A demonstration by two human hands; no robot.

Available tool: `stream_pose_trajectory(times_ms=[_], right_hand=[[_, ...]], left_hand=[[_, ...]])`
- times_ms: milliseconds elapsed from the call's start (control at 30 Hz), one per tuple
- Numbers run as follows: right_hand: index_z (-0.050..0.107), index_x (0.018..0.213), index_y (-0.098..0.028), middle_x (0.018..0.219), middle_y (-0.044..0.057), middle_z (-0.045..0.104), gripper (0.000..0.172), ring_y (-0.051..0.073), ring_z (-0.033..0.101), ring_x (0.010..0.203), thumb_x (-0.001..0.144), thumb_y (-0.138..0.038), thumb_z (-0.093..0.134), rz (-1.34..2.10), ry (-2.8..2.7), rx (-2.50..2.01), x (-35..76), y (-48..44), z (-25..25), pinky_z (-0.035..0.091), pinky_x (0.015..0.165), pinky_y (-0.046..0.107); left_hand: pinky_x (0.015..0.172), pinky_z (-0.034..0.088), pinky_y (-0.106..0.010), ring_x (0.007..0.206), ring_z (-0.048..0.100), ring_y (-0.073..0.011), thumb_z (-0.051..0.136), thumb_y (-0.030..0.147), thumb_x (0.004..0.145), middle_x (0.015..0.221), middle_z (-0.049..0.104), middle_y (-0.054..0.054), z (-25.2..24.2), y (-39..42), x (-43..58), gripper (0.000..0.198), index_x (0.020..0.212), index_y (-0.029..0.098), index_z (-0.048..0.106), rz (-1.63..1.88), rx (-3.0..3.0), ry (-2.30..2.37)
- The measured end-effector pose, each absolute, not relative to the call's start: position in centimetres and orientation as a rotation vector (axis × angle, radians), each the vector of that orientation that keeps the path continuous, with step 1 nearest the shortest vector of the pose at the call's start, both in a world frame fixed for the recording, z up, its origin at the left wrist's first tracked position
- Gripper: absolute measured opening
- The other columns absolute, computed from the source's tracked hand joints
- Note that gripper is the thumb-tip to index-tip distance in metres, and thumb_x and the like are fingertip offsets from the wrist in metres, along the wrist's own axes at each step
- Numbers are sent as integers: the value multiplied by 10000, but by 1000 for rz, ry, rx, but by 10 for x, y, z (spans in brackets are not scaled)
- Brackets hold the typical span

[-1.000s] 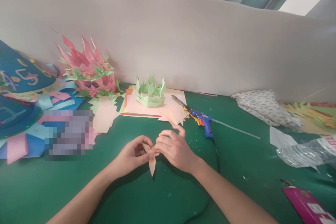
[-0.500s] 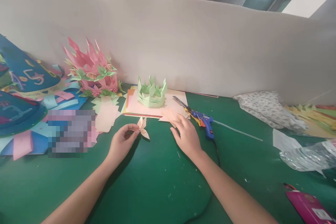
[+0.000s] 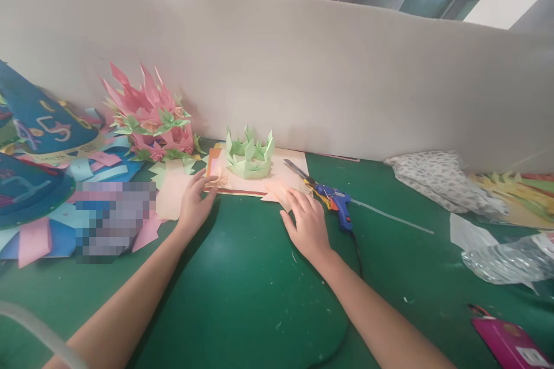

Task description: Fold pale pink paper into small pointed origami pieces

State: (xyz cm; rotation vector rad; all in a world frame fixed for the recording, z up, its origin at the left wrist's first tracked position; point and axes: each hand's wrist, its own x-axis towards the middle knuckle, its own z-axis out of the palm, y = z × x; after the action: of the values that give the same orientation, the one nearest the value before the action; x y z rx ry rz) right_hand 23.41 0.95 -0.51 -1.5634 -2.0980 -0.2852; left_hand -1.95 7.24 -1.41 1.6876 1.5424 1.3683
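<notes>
Though short of the sheets (image 3: pixel 281 170) earlier, left hand (image 3: pixel 193 203) and flower (image 3: pixel 221 177) now there.

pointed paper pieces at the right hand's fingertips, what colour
Pale peach; the pointed paper pieces show best in the head view.

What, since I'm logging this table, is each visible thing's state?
Left hand, open
Right hand, open at peach paper pieces
Peach paper flower, petals spread, at left edge of stacked paper
Green paper crown, upright
Pink paper crowns, stacked
Blue cone hats, upright
Blue plastic glue gun, lying flat; power unclear
Clear plastic bottle, lying sideways
</notes>
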Motion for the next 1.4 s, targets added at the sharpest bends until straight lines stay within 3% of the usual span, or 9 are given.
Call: stream_pose_trajectory(times_ms=[133, 200, 267, 367, 567, 867, 1000, 1133, 1400], right_hand=[[405, 1299, -168, 1307, 93, 464, 416, 251, 435, 1153, 891, -247, 399, -199, -2107, -1422, 227, 2, -3, 351, 935, 423], [358, 1331, -179, 1324, 93, 442, 440, 233, 417, 1184, 893, -209, 384, -114, -2123, -1300, 225, -2, -2, 351, 963, 408], [314, 1357, -191, 1338, 93, 420, 466, 221, 395, 1214, 894, -183, 372, 0, -2136, -1175, 222, -6, -1, 350, 993, 398], [282, 1373, -225, 1363, 76, 383, 483, 216, 367, 1247, 898, -181, 360, 228, -2180, -1024, 218, -15, 3, 357, 1016, 394], [263, 1380, -257, 1377, 47, 358, 494, 198, 349, 1260, 901, -180, 360, 566, -2282, -782, 211, -23, 5, 346, 1042, 370], [474, 1248, -246, 1210, 62, 536, 368, 206, 497, 1102, 889, -194, 412, 567, -2217, -936, 216, -14, -4, 434, 929, 375], [527, 1189, -248, 1068, 51, 616, 344, 190, 552, 958, 887, -154, 393, 599, -2253, -912, 217, -14, -5, 461, 840, 368], [514, 1205, -251, 1021, 55, 623, 421, 181, 545, 894, 851, -79, 364, 570, -2271, -875, 216, -14, -7, 469, 782, 354], [562, 1155, -281, 799, 34, 527, 452, 167, 461, 767, 801, -42, 414, 288, -2326, -924, 214, -12, -8, 424, 697, 321]], left_hand=[[1067, 241, -408, 1271, 336, -245, 515, 299, 796, 1317, 450, -72, -7, 53, -15, 193, 921, 206, 630, 1366, 1910, 1526], [1047, 277, -420, 1219, 404, -250, 532, 316, 791, 1287, 473, -74, -4, 37, -5, 181, 899, 201, 622, 1322, 1796, 1441], [969, 382, -423, 1133, 491, -247, 549, 357, 785, 1213, 527, -90, 0, 21, 7, 301, 1045, 205, 554, 1270, 1465, 1297], [973, 388, -415, 1130, 505, -234, 554, 388, 796, 1325, 431, -93, 7, 0, 22, 474, 1222, 246, 403, 1147, 1030, 987], [961, 388, -461, 1044, 572, -242, 470, 435, 845, 1282, 479, -87, 17, -9, 20, 390, 1195, 294, 371, 1101, 623, 761], [889, 438, -378, 929, 602, -171, 541, 281, 815, 1053, 597, -5, 10, 5, 7, 188, 973, 258, 441, 1122, 636, 771], [671, 483, -254, 720, 598, -115, 542, 127, 738, 887, 599, 39, 7, 3, 5, 273, 950, 266, 440, 1082, 649, 769], [452, 385, -156, 452, 459, -55, 545, 55, 662, 631, 505, 86, 3, 2, 4, 490, 1081, 286, 439, 1053, 707, 862], [618, 473, -233, 718, 588, -132, 629, 271, 729, 914, 577, -11, 7, -1, 10, 511, 1204, 265, 438, 1019, 846, 899]])
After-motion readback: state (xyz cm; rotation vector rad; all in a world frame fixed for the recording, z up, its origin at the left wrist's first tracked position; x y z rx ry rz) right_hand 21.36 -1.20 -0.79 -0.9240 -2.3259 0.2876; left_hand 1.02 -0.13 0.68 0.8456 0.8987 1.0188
